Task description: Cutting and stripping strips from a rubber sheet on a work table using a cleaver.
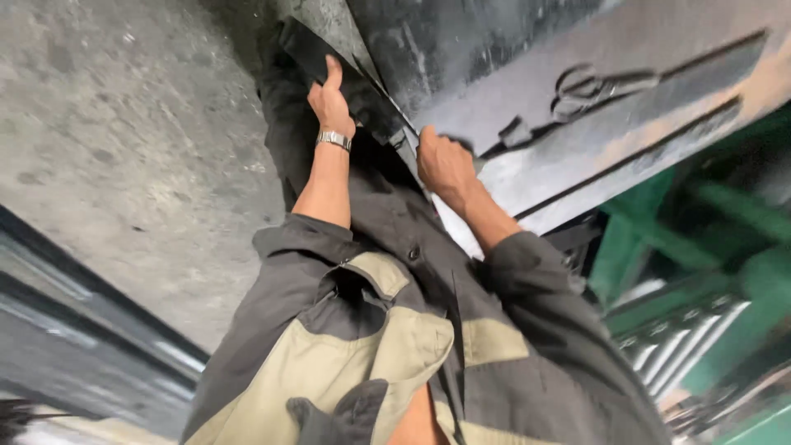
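Note:
My left hand [329, 100], with a metal watch on its wrist, grips the edge of a thin black sheet [371, 107]; one finger lies straight along it. To its right, my right hand [445, 161] is closed in a fist where the black sheet meets a large grey metal panel [577, 140]. What its fingers hold is hidden, but it looks like the sheet's lower edge. Both arms reach out from my grey and beige work jacket [387, 330].
The metal panel carries raised grooves and a small bracket [589, 86]. A green machine frame [659, 239] with metal ribs stands at the right. A concrete floor [124, 148] and a dark rail [74, 321] lie at the left. A dark glove [346, 412] sits at my chest.

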